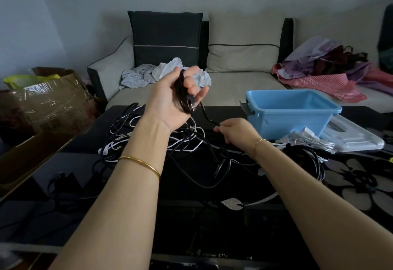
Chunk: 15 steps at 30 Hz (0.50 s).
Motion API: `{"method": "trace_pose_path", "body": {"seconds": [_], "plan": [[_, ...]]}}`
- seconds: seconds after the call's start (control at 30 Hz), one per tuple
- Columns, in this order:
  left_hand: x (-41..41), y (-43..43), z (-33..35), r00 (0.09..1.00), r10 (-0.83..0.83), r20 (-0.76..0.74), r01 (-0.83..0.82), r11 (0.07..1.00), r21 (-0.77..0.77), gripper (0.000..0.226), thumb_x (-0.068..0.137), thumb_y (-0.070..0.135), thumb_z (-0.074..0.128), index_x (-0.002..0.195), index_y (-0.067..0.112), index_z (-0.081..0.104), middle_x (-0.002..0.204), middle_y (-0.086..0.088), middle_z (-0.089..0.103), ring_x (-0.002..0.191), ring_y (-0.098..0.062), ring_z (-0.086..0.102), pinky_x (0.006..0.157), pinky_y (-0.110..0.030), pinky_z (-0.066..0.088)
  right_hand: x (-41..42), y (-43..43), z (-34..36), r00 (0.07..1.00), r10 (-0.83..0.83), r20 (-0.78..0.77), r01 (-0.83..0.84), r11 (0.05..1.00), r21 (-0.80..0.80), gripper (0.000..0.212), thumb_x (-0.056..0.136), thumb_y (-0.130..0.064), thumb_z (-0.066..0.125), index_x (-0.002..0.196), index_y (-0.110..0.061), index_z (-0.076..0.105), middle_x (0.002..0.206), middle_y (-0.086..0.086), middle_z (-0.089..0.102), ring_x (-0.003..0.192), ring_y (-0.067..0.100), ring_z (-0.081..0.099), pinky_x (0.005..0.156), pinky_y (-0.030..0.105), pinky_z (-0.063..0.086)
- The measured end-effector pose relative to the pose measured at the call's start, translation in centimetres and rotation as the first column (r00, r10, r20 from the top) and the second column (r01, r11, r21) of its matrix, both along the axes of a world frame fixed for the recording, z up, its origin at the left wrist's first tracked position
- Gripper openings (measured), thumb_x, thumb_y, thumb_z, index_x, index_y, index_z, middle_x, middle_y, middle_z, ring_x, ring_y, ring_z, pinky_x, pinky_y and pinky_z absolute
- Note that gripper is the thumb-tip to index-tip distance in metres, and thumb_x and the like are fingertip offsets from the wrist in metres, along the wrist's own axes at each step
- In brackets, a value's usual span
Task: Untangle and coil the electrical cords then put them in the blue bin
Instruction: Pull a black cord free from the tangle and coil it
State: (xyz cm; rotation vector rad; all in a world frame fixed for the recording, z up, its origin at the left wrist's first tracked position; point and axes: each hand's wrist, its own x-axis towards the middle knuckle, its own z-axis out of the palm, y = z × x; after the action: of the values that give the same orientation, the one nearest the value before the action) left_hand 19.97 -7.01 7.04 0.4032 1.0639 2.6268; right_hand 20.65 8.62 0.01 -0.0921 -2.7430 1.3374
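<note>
Currently gripping several loops of black cord (182, 93) in the left hand (174, 99), raised above the far middle of the table (80, 163), palm toward the camera, thumb and fingers wrapped round the loops, a connector end poking out by the little finger. Pinching the free run of that same cord lower down with the right hand (236, 130), fingertips closed on the strand, back of the hand up, just beside the near left corner of the blue bin (287, 116). Sagging in a short curve between the two hands, then dropping to the tabletop.

Lying loose toward the far left of the table: a tangle of black and white cords (157, 142), partly hidden behind the left forearm. Heaped near the right edge, in front of the bin: a bundle of white cords (308, 141) and a spread of dark cords (306, 159) beneath it.

Standing open-topped at the far right of the table, resting partly on a pale lid (355, 140). Beyond the far edge, a sofa (244, 82) with crumpled cloth (170, 70); off the left edge, a cardboard box (53, 101). Worn on the left forearm, a gold bangle (140, 163).
</note>
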Motion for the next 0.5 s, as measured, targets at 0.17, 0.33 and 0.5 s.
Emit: {"method": "trace_pose_path", "body": {"seconds": [0.17,0.33,0.5], "plan": [[-1.2,-0.6,-0.8,0.99,0.137,0.036,-0.139,0.989,0.059,0.028,0.102,0.026,0.039,0.11,0.007,0.058,0.063,0.004,0.065,0.053,-0.008,0.06,0.087,-0.04,0.051,1.9,-1.8,1.1,0.937,0.345,0.052,-0.347,0.906,0.244,0.021,0.093,-0.022,0.052,0.096,-0.006,0.065,0.058,0.002,0.061,0.048,0.003,0.047,0.048,0.01,0.036],[-1.4,-0.1,-1.6,0.958,0.274,-0.083,-0.282,0.952,-0.117,0.019,0.101,0.024,0.043,0.098,0.012,0.057,0.065,0.001,0.07,0.057,-0.008,0.063,0.089,-0.039,0.049,3.2,-0.9,3.6,0.901,0.432,0.034,-0.423,0.858,0.293,0.015,0.087,-0.017,0.06,0.098,-0.019,0.07,0.066,0.005,0.065,0.053,-0.001,0.05,0.058,0.017,0.041],[-1.8,0.6,-2.2,0.798,0.391,-0.458,-0.58,0.704,-0.41,0.025,0.102,0.024,0.041,0.108,0.005,0.057,0.066,0.001,0.07,0.057,-0.008,0.062,0.064,-0.022,0.047,4.0,-0.9,5.5,0.905,0.42,0.065,-0.418,0.854,0.31,0.029,0.081,-0.001,0.056,0.101,-0.016,0.071,0.054,-0.004,0.052,0.039,0.0,0.043,0.042,0.011,0.037]]}}
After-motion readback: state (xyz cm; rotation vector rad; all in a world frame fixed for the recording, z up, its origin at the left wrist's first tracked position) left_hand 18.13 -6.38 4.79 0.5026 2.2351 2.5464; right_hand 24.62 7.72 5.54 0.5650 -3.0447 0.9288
